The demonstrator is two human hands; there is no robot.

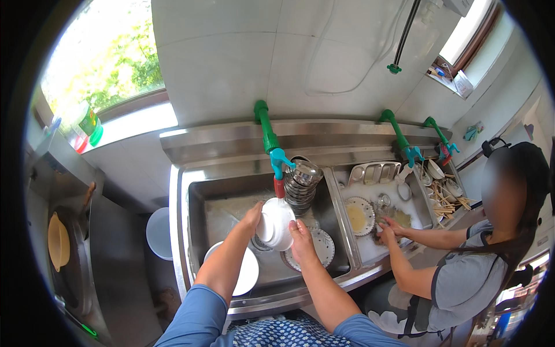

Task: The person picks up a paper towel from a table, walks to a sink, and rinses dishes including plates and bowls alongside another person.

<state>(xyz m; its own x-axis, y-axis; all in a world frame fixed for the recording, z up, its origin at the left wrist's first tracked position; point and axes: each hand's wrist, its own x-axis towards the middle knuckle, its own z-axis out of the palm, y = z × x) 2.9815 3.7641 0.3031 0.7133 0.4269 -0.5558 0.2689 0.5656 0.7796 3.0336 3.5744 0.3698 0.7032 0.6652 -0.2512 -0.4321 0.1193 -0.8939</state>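
Note:
Both my hands grip a white bowl [277,223], tilted under the red spout of a tap [279,167] with a blue lever. My left hand [251,220] holds its left rim and my right hand [300,238] its right side. Below lies the left basin of a stainless steel sink [225,217]. A tall stack of metal bowls [301,186] stands behind the bowl, to its right. Patterned plates [323,249] lie in the basin under my right hand. A large white dish [247,273] sits beneath my left forearm, partly hidden by it.
To the right, a co-worker [472,269] has both hands in a basin of foamy water [368,256] with a patterned plate [360,216] and a metal compartment tray [375,173]. Chopsticks and bowls [444,199] fill the far basin. A pale bucket [159,234] stands left of the sink.

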